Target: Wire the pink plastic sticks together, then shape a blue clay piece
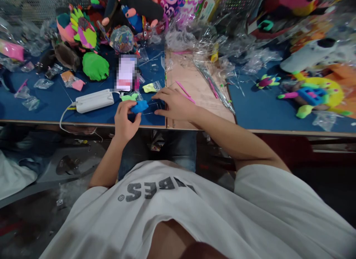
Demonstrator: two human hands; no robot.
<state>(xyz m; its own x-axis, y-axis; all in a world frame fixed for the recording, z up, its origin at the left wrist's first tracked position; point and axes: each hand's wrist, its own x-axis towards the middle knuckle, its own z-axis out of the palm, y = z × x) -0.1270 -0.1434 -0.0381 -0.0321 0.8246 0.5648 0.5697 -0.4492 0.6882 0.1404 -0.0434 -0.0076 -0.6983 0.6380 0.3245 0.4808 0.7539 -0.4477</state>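
Note:
My left hand (126, 120) grips a lump of blue modelling clay (139, 106) between thumb and fingers, just above the blue tabletop near its front edge. To its right, my right hand (175, 104) has its thumb and fingers apart, with nothing visible between them. Under those fingertips lies what looks like a clear plastic piece (151, 109). Bright green clay (129, 97) sits just behind the blue lump. A yellow-green piece in a clear wrapper (151, 87) lies behind the gap between my hands.
A white power bank or adapter (94, 101) with a cable lies left of my hands, and a phone (126, 72) behind them. Thin sticks (214, 84) rest on the wooden board (180, 68). Colourful clay figures (314, 94) and plastic wrappers crowd the back and right.

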